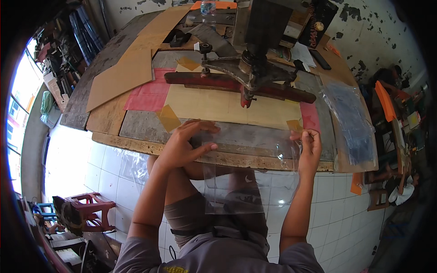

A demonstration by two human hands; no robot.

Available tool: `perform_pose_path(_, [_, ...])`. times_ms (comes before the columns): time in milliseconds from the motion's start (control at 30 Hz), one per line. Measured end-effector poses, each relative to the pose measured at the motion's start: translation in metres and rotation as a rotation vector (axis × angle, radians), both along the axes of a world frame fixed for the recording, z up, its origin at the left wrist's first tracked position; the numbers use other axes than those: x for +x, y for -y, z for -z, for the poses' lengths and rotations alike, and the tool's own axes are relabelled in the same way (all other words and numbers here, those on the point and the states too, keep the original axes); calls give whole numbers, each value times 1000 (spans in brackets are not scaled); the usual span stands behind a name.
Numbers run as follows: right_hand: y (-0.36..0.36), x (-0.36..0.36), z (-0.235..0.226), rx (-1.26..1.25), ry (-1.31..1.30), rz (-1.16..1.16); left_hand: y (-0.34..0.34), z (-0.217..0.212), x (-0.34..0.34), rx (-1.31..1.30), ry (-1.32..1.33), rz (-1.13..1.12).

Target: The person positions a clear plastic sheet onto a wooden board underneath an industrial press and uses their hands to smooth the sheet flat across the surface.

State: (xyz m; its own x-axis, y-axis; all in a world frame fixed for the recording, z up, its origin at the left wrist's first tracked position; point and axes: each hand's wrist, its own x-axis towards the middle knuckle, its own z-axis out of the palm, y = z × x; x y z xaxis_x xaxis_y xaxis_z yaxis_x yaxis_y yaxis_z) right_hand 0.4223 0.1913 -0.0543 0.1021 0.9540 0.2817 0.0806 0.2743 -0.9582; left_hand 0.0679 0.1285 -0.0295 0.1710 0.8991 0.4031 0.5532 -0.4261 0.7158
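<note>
At the bottom of the frame I see my own lap, grey shorts (pixel 214 218) and a grey shirt, with white floor tiles (pixel 337 200) on either side. Hanging over my knees, in the lower centre, is the loose end of a clear plastic sheet (pixel 236 182); it runs up over the near edge of the worn wooden workbench (pixel 136 145) and lies flat there between my hands.

My left hand (pixel 184 145) sits just left of centre, palm down with fingers spread, pressing on the left part of the sheet at the bench edge. My right hand (pixel 310 148), right of centre, has its fingers curled, pinching the sheet's right edge between thumb and fingertips.

Just beyond my hands lies a pale tan board (pixel 214 107) with small yellow tape tabs (pixel 168 117) at its corners, resting on a pink sheet (pixel 148 95). Across it stands a dark metal press with a long reddish bar (pixel 236 84), in the upper middle.

To the right, a stack of clear plastic bags (pixel 350 118) lies along the bench's right side. In the upper left, brown cardboard sheets (pixel 123 75) overlap on the bench. A red stool (pixel 88 209) stands on the floor at lower left.
</note>
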Motion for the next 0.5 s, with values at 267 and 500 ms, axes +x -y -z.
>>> perform_pose_path(267, [-3,0,1,-17,14,10,-7,2,2,-88,76,-100])
perform_pose_path(500, [-6,4,2,-54,26,-20,-6,3,5,-122,260,-149])
